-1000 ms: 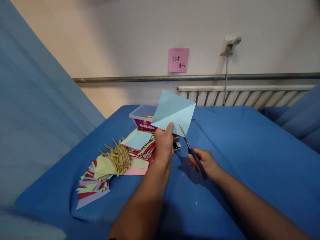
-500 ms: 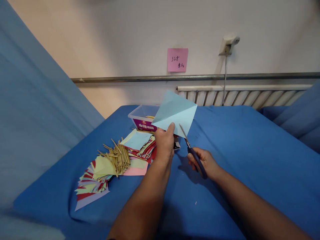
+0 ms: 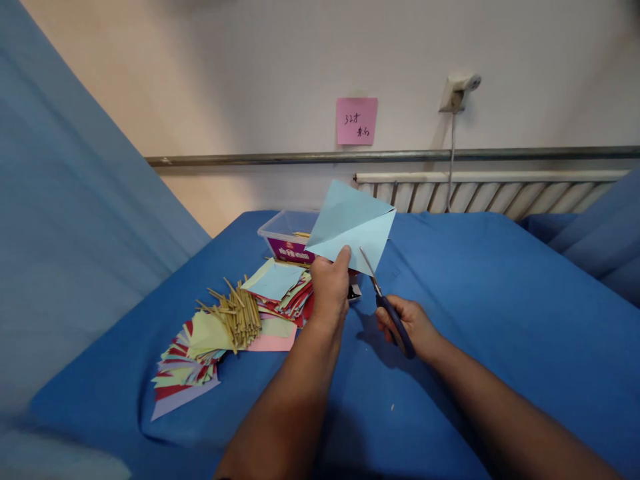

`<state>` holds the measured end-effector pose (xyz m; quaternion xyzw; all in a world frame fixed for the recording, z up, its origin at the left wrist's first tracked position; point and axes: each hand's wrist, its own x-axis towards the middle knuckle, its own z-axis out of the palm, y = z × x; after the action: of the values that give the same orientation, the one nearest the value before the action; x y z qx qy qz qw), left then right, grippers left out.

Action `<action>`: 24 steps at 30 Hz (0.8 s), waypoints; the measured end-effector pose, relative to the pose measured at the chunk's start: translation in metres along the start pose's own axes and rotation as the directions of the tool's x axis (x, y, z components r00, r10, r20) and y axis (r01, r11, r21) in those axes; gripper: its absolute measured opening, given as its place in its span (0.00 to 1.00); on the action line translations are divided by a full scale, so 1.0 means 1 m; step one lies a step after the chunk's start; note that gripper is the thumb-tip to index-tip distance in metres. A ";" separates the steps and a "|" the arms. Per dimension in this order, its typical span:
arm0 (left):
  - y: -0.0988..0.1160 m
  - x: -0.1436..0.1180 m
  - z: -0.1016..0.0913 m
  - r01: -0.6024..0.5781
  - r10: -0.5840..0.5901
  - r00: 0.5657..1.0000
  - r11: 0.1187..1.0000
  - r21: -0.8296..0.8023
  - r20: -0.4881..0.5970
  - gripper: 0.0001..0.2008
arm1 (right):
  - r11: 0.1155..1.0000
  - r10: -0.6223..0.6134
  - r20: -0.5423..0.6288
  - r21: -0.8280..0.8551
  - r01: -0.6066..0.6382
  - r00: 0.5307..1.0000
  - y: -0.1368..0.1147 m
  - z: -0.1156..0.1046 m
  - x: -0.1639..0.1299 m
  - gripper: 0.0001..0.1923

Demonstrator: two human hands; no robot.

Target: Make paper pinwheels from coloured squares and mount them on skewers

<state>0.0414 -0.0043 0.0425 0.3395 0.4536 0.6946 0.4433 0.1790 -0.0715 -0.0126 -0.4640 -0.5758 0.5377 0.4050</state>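
Above the blue-covered table, a folded light-blue paper sheet was held up, pinched at its lower edge between thumb and fingers of the left hand. Right hand was wrapped around the handles of blue-handled scissors, blade tips touching the sheet's lower edge; blades looked nearly together. No cut line showed in the sheet, so cutting looked barely begun. Left of the hands lay a heap of coloured paper pieces with a bundle of thin sticks on top, a clear plastic box behind. Pink sticky note was on the wall.
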 end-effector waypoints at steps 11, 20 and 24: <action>0.000 -0.002 0.001 -0.026 0.024 0.999 0.998 0.060 0.021 0.15 | 1.000 -0.011 -0.011 -0.027 0.010 1.000 -0.001 0.000 -0.001 0.15; 0.003 -0.004 0.000 -0.014 0.014 1.000 0.998 0.068 0.004 0.16 | 1.000 -0.014 -0.002 -0.025 0.014 1.000 -0.005 -0.001 -0.002 0.20; 0.003 -0.004 0.001 -0.023 0.023 1.000 0.998 0.058 0.008 0.15 | 0.999 -0.017 -0.001 -0.037 0.017 1.000 -0.007 -0.001 -0.003 0.20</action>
<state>0.0432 -0.0083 0.0450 0.3599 0.4683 0.6849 0.4267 0.1794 -0.0739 -0.0053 -0.4668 -0.5893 0.5233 0.4012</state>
